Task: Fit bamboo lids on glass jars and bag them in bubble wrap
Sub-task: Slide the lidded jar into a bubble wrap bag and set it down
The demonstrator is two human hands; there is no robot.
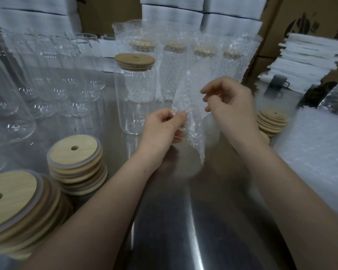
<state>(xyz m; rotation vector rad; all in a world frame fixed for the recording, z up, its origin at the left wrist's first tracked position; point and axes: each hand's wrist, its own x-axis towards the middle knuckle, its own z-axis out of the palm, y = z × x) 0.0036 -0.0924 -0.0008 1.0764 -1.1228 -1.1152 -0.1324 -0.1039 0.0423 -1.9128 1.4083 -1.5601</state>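
While our left hand [164,125] pinches the bubble-wrap bag [191,114] with curled fingers, our right hand [225,103] grips its upper edge above the tabletop [213,211].

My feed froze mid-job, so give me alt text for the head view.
The left hand and right hand pinch a bubble-wrap bag above a steel table, just right of a lidded glass jar. Four bagged jars stand behind; empty jars stand left, and bamboo lid stacks sit near left and far right.
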